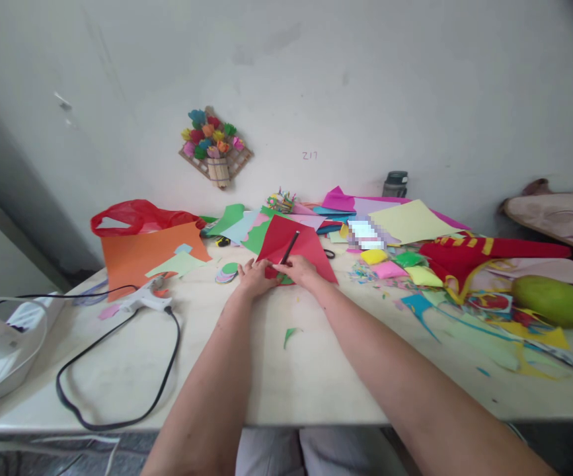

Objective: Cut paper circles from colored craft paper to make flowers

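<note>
A red sheet of paper lies in front of me on the table. My right hand is closed round a dark pencil, which leans up and to the right over the sheet. At the sheet's near left corner is my left hand, its fingers partly spread and pressing down on the paper. Between the two hands a small green paper piece shows on the red sheet, partly hidden by my fingers. Just left of my left hand rests a small pile of round paper cutouts, green on top.
To the left are a white glue gun with a black cord, a power strip and orange paper. Scissors lie behind the red sheet. On the right are paper scraps, a red-and-yellow cloth and a green fruit.
</note>
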### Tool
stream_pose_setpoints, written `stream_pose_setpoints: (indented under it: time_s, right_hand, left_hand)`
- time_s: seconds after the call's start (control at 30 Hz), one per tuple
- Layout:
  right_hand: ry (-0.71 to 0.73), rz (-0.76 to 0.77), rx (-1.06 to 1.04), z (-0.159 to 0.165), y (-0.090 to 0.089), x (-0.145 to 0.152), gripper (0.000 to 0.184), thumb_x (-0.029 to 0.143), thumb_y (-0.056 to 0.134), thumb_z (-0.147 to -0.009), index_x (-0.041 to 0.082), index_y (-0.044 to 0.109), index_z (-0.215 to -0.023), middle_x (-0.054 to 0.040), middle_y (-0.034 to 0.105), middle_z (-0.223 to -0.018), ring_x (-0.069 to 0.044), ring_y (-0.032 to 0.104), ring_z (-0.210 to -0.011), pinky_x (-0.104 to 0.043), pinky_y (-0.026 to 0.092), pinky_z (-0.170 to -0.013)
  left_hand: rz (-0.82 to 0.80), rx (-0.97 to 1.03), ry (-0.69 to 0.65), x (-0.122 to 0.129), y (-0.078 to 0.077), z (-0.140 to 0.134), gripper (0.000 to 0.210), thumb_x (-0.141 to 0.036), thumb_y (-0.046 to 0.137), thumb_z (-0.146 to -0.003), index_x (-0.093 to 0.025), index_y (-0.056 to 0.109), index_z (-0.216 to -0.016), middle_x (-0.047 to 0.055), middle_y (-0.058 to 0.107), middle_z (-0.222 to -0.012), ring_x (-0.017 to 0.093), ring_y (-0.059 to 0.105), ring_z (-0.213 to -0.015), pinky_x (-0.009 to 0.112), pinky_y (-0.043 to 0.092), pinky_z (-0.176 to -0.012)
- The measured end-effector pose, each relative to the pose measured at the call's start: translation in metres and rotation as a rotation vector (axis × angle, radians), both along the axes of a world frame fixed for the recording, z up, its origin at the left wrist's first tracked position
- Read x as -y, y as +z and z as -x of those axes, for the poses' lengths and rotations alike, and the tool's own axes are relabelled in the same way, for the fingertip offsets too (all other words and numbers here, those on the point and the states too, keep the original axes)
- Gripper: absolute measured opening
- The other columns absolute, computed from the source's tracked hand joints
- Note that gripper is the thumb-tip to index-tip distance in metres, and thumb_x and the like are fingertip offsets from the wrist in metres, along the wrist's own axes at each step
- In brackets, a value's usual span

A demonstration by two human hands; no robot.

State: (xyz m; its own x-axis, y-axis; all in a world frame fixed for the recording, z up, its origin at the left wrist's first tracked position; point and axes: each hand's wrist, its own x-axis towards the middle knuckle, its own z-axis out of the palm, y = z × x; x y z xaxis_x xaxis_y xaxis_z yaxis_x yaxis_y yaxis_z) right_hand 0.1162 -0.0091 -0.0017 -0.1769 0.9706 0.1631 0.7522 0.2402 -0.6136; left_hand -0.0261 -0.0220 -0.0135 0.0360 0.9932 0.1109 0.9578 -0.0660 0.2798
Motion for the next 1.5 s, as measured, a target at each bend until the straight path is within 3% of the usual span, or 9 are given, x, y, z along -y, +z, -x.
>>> stream_pose_setpoints:
  time_s: [0.57,1.5]
  right_hand:
    - [-0.017,-0.034,-0.053,0.001,-0.007,-0.005,0.04,0.056,0.052,-0.074,0.021,0.068,-0.084,-0.0027,0.067,-0.077,-0.015,0.059,-0.07,-0.021,0.038,-0.055]
    - [-0.046,-0.018,-0.233,0.002,-0.019,-0.014,0.035,0.048,0.054,-0.076,0.016,0.066,-0.077,-0.0035,0.067,-0.067,-0.011,0.061,-0.057,-0.02,0.044,-0.056]
  left_hand:
    - [-0.001,0.0,-0.007,0.002,0.002,0.0,0.052,-0.059,0.052,-0.066,-0.03,0.05,-0.109,0.003,0.043,-0.133,0.028,0.02,-0.131,0.052,0.004,-0.105]
    - [-0.011,0.027,-0.007,0.001,0.001,0.001,0.043,-0.056,0.055,-0.065,-0.031,0.052,-0.1,0.001,0.048,-0.128,0.027,0.021,-0.13,0.052,0.006,-0.104]
